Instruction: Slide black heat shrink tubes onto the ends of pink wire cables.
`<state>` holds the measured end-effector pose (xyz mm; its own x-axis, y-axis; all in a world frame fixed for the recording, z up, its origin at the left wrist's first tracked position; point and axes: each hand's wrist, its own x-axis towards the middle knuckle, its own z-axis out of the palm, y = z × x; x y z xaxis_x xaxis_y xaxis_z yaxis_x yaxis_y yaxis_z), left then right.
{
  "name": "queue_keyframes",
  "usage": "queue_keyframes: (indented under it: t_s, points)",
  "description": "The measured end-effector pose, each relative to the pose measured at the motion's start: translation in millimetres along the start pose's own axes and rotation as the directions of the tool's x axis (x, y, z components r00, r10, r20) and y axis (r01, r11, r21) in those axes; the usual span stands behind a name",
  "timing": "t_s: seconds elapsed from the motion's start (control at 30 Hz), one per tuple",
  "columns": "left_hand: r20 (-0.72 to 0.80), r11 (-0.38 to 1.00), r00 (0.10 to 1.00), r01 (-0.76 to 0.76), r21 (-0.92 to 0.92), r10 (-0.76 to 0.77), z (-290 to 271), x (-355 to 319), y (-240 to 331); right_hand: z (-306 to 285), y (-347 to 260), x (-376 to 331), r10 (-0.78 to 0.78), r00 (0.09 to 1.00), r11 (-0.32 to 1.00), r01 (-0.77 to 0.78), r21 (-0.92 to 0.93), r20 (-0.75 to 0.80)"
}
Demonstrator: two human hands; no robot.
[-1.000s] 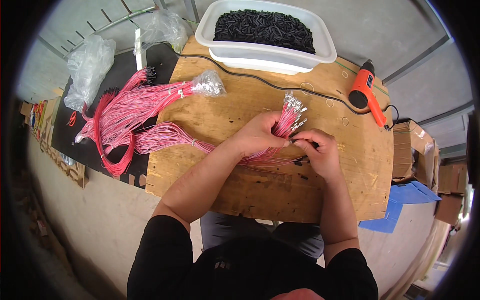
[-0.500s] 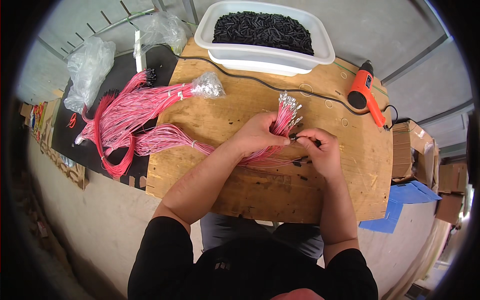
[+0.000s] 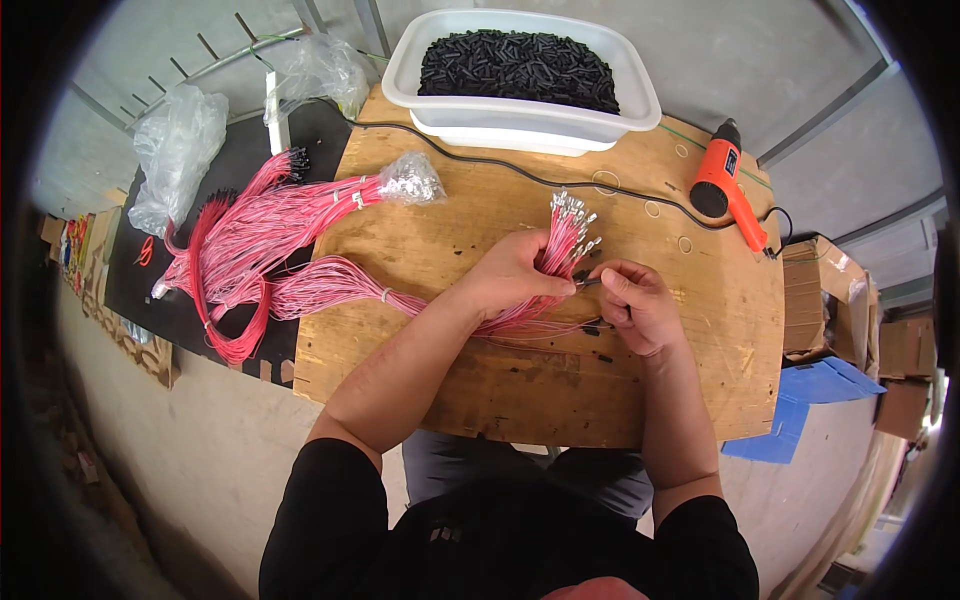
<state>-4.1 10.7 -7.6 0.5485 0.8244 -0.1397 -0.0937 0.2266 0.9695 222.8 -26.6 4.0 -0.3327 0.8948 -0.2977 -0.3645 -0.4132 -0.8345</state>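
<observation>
My left hand (image 3: 512, 276) is closed around a bundle of pink and red wires (image 3: 563, 240), whose bare metal terminals fan out above the fist. Between its thumb and the right fingertips sits a small black sleeve (image 3: 588, 282), at the end of a wire. My right hand (image 3: 640, 305) pinches this sleeve, thumb against index finger. Below the hands, a few thin wires run right across the wood, and loose black sleeves (image 3: 597, 357) lie beside them. The bundle trails left under my left forearm to a tied hank of wires (image 3: 335, 283).
A white tub (image 3: 640, 112) full of black sleeves stands at the back. An orange heat gun (image 3: 722, 180) lies at the right, its black cord (image 3: 480, 153) crossing the wooden table (image 3: 720, 350). More wire bundles (image 3: 270, 225) and clear plastic bags (image 3: 180, 155) cover the left side.
My right fingers have shifted slightly and curled in more around the black sleeve. My left hand keeps its hold on the wires. The whole view has moved a little.
</observation>
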Motion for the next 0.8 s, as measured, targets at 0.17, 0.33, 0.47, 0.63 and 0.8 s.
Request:
queue_keyframes:
  t_s: [0.17,0.33,0.47,0.63,0.8]
  points:
    - [0.012,1.0,1.0,0.002,0.028,-0.002,0.8,-0.2,1.7,-4.3,3.1,1.5,-0.007,1.0,1.0,0.008,-0.014,0.029]
    - [0.033,0.998,0.999,0.004,0.061,-0.006,0.1,-0.1,1.4,-1.8,5.1,2.2,0.008,1.0,0.999,-0.007,-0.036,0.019]
    - [0.023,0.999,1.0,-0.018,0.05,0.017,0.6,-0.7,1.3,-4.1,5.2,1.4,0.015,1.0,1.0,-0.015,0.004,0.017]
    - [0.03,0.997,1.0,-0.009,0.071,0.007,0.1,-0.6,1.5,-4.0,5.3,2.5,0.009,1.0,1.0,-0.008,-0.03,0.029]
    - [0.028,0.997,1.0,0.0,0.081,-0.003,1.7,-1.8,5.5,-3.2,6.4,2.8,0.01,1.0,0.999,-0.009,-0.047,0.024]
